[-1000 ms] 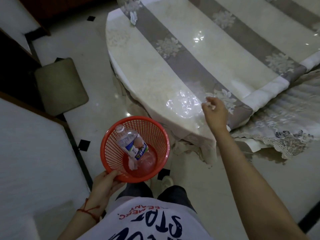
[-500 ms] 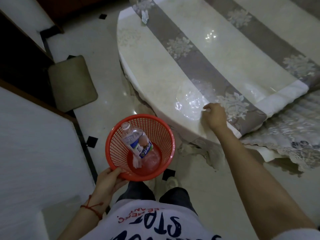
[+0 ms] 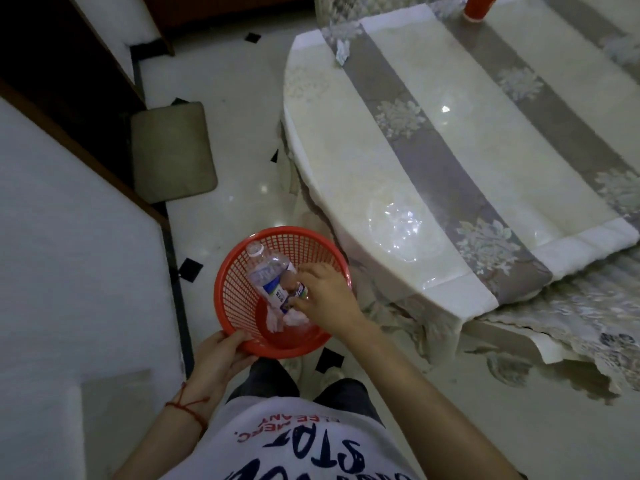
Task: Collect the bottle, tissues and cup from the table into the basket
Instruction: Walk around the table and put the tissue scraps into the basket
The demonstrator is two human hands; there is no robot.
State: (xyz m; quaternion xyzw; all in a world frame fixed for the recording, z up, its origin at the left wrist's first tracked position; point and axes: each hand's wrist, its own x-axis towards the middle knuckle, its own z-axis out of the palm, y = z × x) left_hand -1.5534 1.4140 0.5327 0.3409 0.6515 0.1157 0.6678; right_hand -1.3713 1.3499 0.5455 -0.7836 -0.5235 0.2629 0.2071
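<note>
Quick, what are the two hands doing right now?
Left hand: closed on the red basket rim.
Right hand: over the basket by the bottle; fingers loosely open, holding nothing visible.

red cup (image 3: 479, 6) cut off by top edge

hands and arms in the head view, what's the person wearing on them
Both arms are bare to above the elbow, with no gloves, rings or watch visible. The left hand has a thin red string bracelet knotted round the wrist, loose ends trailing. The right hand and its forearm carry nothing.
</note>
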